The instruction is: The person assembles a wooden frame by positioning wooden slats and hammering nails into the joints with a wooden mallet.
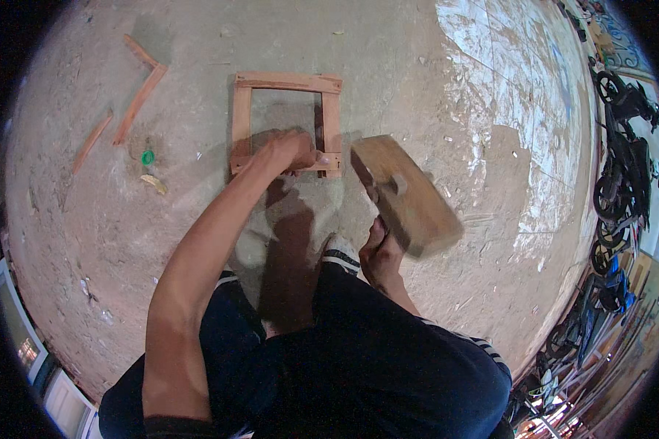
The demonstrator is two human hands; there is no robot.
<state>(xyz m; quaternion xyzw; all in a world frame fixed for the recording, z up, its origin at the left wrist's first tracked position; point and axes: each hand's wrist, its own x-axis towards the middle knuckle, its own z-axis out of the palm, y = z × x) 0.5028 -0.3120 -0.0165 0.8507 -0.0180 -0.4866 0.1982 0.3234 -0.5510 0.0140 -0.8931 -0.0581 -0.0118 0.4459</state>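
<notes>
A square frame (241,110) of reddish wooden strips lies on the ground in front of me. My left hand (294,150) is closed over its near bar, close to the near right corner. A small dark mark, perhaps a nail, shows at that corner. Whether my left fingers also pinch something small is hidden. My right hand (383,252) grips the handle of a big wooden mallet (410,197). The mallet's blocky head is tilted and raised to the right of the frame, apart from it and slightly blurred.
At the far left lie two wooden strips joined at an angle (140,99) and a loose strip (93,143). Near them are a green ring (148,157) and a yellowish scrap (154,183). Motorcycles (622,154) and long poles (622,336) line the right edge.
</notes>
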